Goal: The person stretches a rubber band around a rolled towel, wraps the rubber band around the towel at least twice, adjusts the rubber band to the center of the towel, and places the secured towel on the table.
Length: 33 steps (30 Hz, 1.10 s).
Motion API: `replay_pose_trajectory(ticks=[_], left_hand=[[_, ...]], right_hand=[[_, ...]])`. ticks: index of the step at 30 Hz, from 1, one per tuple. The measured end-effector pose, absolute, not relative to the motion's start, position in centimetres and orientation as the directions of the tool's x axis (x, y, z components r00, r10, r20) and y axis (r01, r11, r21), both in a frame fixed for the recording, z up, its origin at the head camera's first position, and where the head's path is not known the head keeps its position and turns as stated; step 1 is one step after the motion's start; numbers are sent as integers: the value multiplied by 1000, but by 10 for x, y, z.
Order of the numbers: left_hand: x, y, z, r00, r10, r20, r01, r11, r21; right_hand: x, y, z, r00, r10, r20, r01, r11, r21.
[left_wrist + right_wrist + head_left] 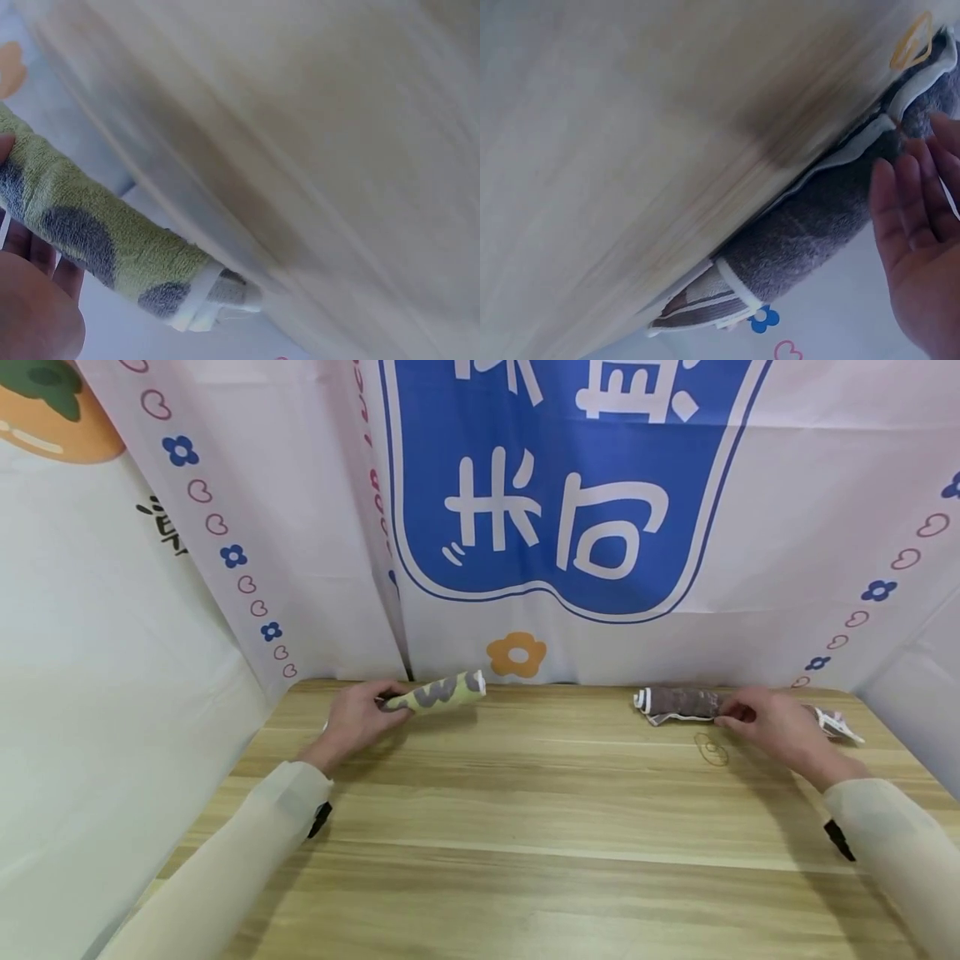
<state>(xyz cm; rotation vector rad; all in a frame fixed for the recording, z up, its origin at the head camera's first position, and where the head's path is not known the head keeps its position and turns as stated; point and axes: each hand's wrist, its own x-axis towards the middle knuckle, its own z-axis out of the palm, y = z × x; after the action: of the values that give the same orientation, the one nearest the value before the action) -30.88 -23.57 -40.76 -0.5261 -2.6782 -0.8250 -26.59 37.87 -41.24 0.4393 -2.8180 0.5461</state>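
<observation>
My left hand (pixel 358 720) holds a rolled green towel with grey patches (pixel 442 692) at the table's back left. The roll tilts, its right end raised off the wood. In the left wrist view the rolled green towel (pixel 124 240) shows a white-edged end, and fingers lie along its underside. At the back right, my right hand (pixel 776 727) pinches the middle of a rolled grey-brown towel (pixel 678 702), which lies on the table. The right wrist view shows fingertips (pixel 906 169) at a narrowed spot on the grey-brown roll (pixel 802 232); whether a band circles it there I cannot tell.
A loose yellowish rubber band (pixel 711 749) lies on the wooden table (pixel 510 827) just in front of the grey-brown roll. A white printed cloth (pixel 330 627) hangs behind the table's back edge and along both sides.
</observation>
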Motion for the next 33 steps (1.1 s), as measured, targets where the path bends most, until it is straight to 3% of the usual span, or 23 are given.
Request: replay_pose_trajectory(ticks=[5, 12, 24, 33], left_hand=[[-304, -223, -400, -867, 273, 417, 463, 753, 468], [-293, -213, -393, -845, 287, 451, 493, 746, 448], [-282, -201, -391, -854, 270, 444, 481, 736, 477], [-280, -191, -387, -841, 328, 430, 523, 694, 495]], right_hand=[[-264, 374, -417, -942, -282, 185, -327, 895, -302], [-262, 369, -423, -939, -288, 189, -328, 915, -236], [-262, 362, -422, -960, -247, 135, -274, 930, -245], [-261, 358, -419, -963, -246, 114, -267, 933, -242]])
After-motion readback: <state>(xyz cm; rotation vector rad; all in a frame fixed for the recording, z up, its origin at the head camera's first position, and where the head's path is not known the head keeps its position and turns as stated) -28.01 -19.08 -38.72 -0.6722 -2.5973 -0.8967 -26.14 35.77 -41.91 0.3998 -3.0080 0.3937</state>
